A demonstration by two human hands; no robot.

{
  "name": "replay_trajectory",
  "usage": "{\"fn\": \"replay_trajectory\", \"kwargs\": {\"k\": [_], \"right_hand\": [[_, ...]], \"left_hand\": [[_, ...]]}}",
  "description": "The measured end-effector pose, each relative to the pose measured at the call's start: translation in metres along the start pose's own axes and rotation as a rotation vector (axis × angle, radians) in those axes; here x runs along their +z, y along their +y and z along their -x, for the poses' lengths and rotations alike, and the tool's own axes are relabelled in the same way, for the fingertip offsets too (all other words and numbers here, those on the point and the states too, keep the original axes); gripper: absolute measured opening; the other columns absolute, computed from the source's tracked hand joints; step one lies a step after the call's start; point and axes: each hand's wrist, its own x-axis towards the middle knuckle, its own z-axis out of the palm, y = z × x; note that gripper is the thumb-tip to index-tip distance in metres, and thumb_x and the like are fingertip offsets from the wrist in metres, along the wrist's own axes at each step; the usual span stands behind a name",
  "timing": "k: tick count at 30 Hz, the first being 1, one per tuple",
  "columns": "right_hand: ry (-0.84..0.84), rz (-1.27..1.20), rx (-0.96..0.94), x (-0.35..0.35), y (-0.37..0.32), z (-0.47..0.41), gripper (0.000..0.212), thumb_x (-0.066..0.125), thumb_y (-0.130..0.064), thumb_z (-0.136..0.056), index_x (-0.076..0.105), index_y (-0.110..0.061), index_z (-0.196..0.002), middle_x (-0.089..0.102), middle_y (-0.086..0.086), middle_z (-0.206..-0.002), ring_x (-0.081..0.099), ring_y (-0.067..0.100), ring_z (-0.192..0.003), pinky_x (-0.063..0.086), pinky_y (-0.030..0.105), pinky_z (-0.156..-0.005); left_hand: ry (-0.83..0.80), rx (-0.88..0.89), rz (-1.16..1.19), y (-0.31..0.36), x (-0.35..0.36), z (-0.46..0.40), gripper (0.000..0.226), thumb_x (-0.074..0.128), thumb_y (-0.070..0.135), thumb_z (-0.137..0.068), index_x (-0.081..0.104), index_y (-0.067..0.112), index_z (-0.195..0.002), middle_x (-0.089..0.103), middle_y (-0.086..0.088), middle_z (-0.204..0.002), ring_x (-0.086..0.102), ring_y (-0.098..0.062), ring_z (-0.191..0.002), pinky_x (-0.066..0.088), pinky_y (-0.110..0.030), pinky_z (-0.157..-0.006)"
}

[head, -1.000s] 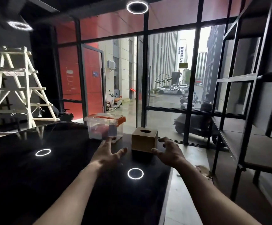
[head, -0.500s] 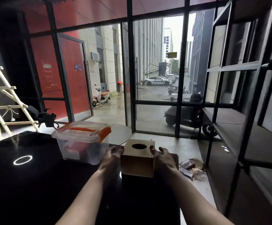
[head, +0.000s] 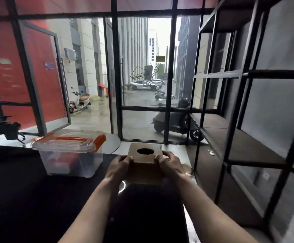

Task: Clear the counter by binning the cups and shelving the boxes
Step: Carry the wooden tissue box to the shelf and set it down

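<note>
A brown wooden box (head: 144, 164) with a round hole in its top is gripped from both sides. My left hand (head: 119, 168) clasps its left side and my right hand (head: 170, 165) its right side, thumbs on the top. The box appears raised a little above the far right end of the black counter (head: 28, 199). A clear plastic box with an orange-handled lid (head: 69, 153) stands on the counter to the left, with red items inside. No cups are in view.
A black metal shelving unit (head: 239, 137) with brown boards stands along the right wall. Ahead is a glass wall with a black frame (head: 115, 85). Some litter lies on the floor (head: 188, 171) between counter and shelves.
Both hands went from spread apart in front of the wooden box to closed on its sides. The view has moved closer and turned right, toward the shelves.
</note>
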Motion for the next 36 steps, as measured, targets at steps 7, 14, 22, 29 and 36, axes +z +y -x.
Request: {"fn": "replay_trajectory", "kwargs": {"k": [7, 14, 22, 29, 36], "right_hand": [[0.154, -0.096, -0.086, -0.089, -0.008, 0.027, 0.062, 0.062, -0.053, -0.073, 0.063, -0.031, -0.130, 0.070, 0.009, -0.123, 0.067, 0.030, -0.110, 0.055, 0.050, -0.098], [0.250, -0.105, -0.091, -0.258, 0.040, 0.041, 0.049, 0.063, -0.038, -0.090, 0.060, -0.022, -0.136, 0.068, 0.006, -0.114, 0.066, 0.019, -0.093, 0.057, 0.030, -0.073], [0.203, -0.122, -0.013, -0.421, 0.110, 0.054, 0.048, 0.060, -0.037, -0.095, 0.053, -0.024, -0.140, 0.066, 0.001, -0.100, 0.068, 0.018, -0.084, 0.058, 0.026, -0.056], [0.210, -0.122, 0.030, -0.467, 0.146, 0.012, 0.051, 0.058, -0.037, -0.096, 0.051, -0.022, -0.144, 0.063, 0.003, -0.107, 0.064, 0.015, -0.084, 0.049, 0.015, -0.042], [0.161, -0.142, 0.037, -0.457, 0.163, -0.092, 0.049, 0.062, -0.035, -0.095, 0.053, -0.021, -0.141, 0.066, 0.004, -0.103, 0.067, 0.014, -0.082, 0.050, 0.014, -0.044]], "left_hand": [[-0.045, 0.143, 0.001, 0.040, 0.080, 0.041, 0.026, 0.060, 0.029, -0.094, 0.062, 0.014, -0.115, 0.068, -0.016, -0.110, 0.065, -0.033, -0.103, 0.054, -0.054, -0.096], [-0.137, 0.136, 0.055, 0.051, 0.241, 0.100, 0.025, 0.062, 0.028, -0.093, 0.062, 0.015, -0.113, 0.068, -0.012, -0.111, 0.063, -0.022, -0.091, 0.058, -0.041, -0.076], [-0.228, 0.037, 0.067, 0.029, 0.403, 0.149, 0.031, 0.058, 0.026, -0.095, 0.060, 0.010, -0.121, 0.064, -0.012, -0.110, 0.063, -0.032, -0.101, 0.056, -0.054, -0.088], [-0.262, 0.000, 0.049, 0.015, 0.466, 0.123, 0.035, 0.060, 0.030, -0.095, 0.059, 0.010, -0.123, 0.063, -0.015, -0.118, 0.062, -0.033, -0.109, 0.059, -0.044, -0.074], [-0.220, -0.003, 0.054, 0.000, 0.495, 0.024, 0.036, 0.057, 0.030, -0.095, 0.056, 0.010, -0.124, 0.062, -0.014, -0.111, 0.062, -0.030, -0.100, 0.058, -0.043, -0.067]]}}
